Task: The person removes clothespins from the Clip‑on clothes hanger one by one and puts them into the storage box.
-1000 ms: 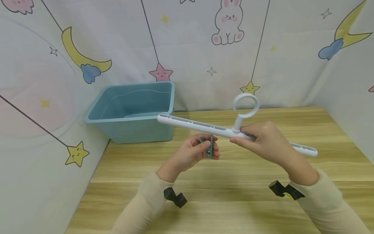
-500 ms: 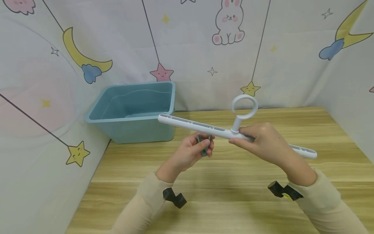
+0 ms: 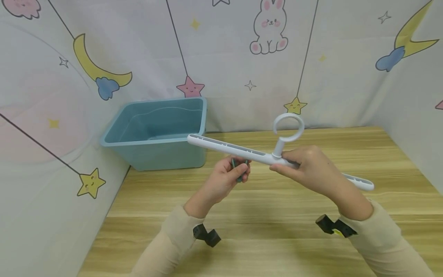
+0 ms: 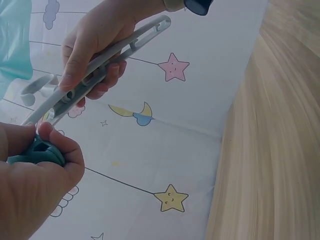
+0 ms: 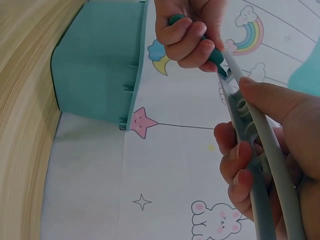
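A white plastic clothes hanger (image 3: 221, 145) with a round hook is held up over the table, tilted with its left end higher. My right hand (image 3: 311, 167) grips it around the middle, thumb and fingers just below the hook. Under the left arm of the hanger, my left hand (image 3: 225, 175) pinches a dark green clothespin (image 4: 37, 154), mostly hidden by the fingers in the head view. In the right wrist view, the tip of the clothespin (image 5: 216, 57) is right at the lower side of the hanger's hollow bar (image 5: 257, 145).
A blue-green plastic bin (image 3: 169, 154) stands at the back left of the wooden table (image 3: 263, 231), against a cartoon-printed cloth (image 3: 228, 57). The hanger's left tip overlaps the bin's right front corner in the head view.
My left hand has shifted slightly to the left with the clothespin, and its fingers now cover more of it. The hanger has tipped a little, its right end lower.
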`<state>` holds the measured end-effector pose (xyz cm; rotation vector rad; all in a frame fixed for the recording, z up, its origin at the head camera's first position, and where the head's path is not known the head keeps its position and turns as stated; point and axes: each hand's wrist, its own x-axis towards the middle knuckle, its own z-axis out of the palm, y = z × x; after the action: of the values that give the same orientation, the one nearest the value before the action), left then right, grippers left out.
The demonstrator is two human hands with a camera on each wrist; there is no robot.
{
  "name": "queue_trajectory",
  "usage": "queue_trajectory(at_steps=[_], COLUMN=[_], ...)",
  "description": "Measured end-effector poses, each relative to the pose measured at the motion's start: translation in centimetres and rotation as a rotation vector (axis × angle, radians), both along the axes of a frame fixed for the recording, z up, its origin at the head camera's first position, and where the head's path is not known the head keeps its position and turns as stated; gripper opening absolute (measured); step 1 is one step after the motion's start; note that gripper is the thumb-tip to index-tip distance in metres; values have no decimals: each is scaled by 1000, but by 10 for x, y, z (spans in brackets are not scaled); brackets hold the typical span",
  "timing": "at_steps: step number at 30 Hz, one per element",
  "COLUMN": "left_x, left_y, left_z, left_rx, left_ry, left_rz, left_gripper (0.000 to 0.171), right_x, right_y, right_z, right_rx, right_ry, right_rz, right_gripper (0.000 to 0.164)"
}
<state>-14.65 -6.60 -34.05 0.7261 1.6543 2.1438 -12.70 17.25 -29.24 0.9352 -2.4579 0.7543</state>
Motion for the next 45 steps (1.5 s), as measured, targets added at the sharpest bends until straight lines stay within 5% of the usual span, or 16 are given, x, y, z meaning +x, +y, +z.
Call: queue_trajectory(at_steps=[7,12,21,24,33,39,45], left_x=[2,3,-2,-1,5,4,2], left_y=[0,1,0,2,17,25,29], left_z=[0,-1,2,1,-3,-11,-20], left_rx=[-169,-212,-130,-146,-196,-242,-256], left_ry=[152,169,77,77,114,237,434], left_rz=[119,174,61,76,355,576,710], left_gripper=[13,12,18,15,11,9,6], right_x=[0,0,-3,-4,-7,-10,-14], right_y=[-1,-2,3,2,-2,-6,-9], right_z=[-2,-2,-3,-3,-2,-4,-5], right_rx=[-3,4,-2,8,38,31,18], right_ry=[-17,-10,65,83,122,76,27], right_rz=[5,2,50,65,79,72,77], right_gripper=[16,14,18,17,29,21,24])
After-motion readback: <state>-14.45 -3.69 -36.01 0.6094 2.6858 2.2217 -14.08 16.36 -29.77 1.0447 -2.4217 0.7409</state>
